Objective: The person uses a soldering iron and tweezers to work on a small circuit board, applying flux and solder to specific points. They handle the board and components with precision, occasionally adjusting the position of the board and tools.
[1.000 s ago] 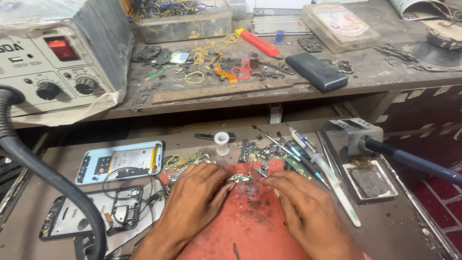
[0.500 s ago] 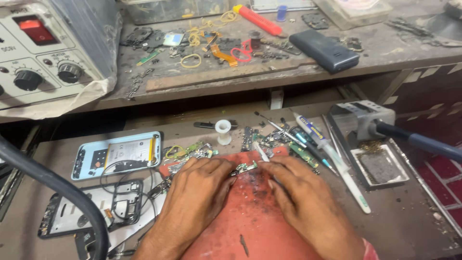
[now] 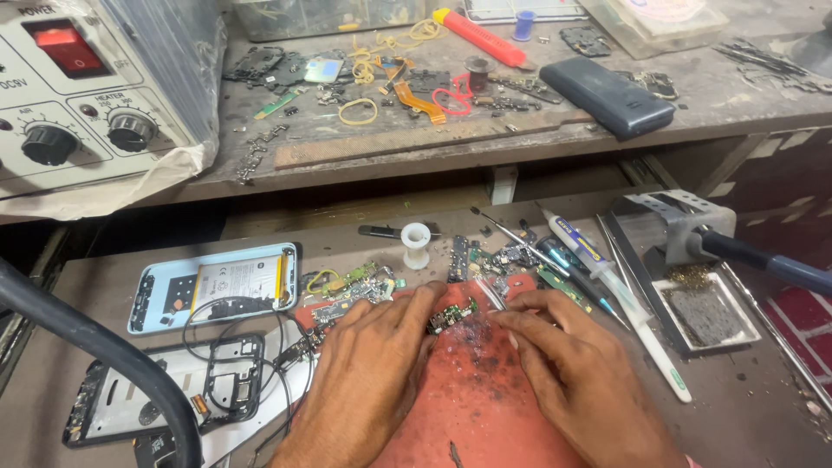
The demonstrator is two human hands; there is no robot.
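**Small board held down on a scorched red mat**

Cluttered and grimy, the two-level workbench [image 3: 763,95] carries a hot-air station [image 3: 87,104] on its upper shelf at the left, with a dark phone [image 3: 607,95] lying near the right end. On the lower level sits a worn red work mat [image 3: 477,407], blackened in patches. Both hands rest on it. The left hand [image 3: 368,373] lies flat, its fingertips pressing the near edge of a small green circuit board [image 3: 452,316] at the mat's far end. The right hand [image 3: 581,373] is curled close around metal tweezers [image 3: 492,295], whose tips meet the board's right side; how tightly the fingers pinch cannot be told.

Doing this well seems to call for steady downward pressure from the left fingertips, wrists planted on the mat, and only the tweezer tips moving, so the board does not skid into the loose parts beside it.

Counted: one soldering iron in its stand [image 3: 693,234], one solder spool [image 3: 417,244], one flux syringe [image 3: 598,269], and two opened phone shells, light blue [image 3: 217,286] and dark-framed [image 3: 156,399], at the left.
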